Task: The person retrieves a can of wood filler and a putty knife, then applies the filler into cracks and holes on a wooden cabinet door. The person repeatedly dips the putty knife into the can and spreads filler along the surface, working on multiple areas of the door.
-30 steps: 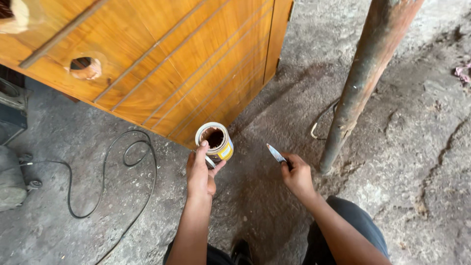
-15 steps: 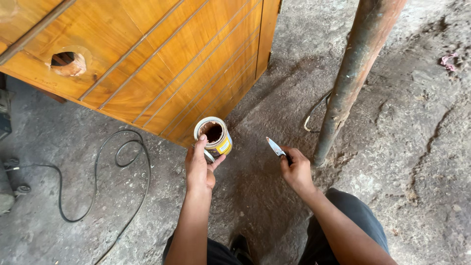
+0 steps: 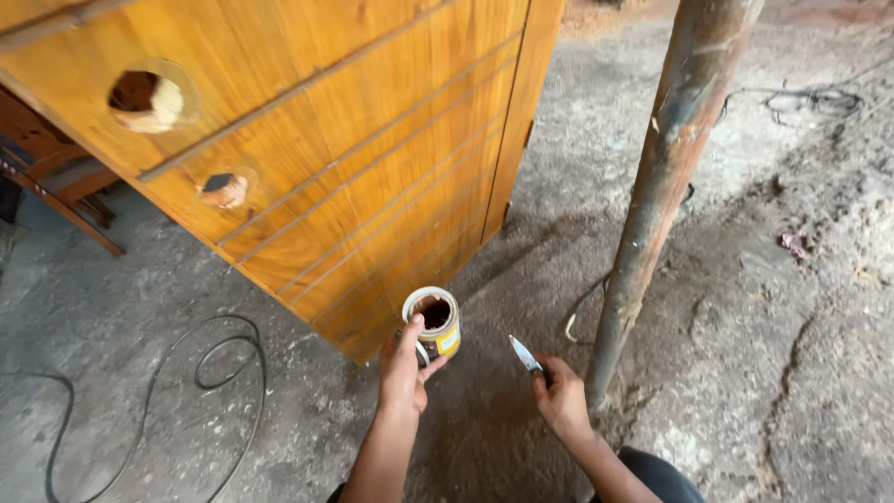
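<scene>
Two hands low over a concrete floor, one on an open can, one on a small blade.

The left hand wraps its fingers and thumb round an open tin can with dark contents, just beyond its knuckles. The right hand is closed in a fist on a small knife, blade pointing up and away. A wooden door panel stands ahead of the left hand; a rusty metal pole rises beside the right; a black cable loops left.

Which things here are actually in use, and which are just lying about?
In use:
left hand holding open tin
right hand holding small blade
wooden door panel beside the tin

Lying about:
black cable on floor
rusty pole
wire tangle
</scene>
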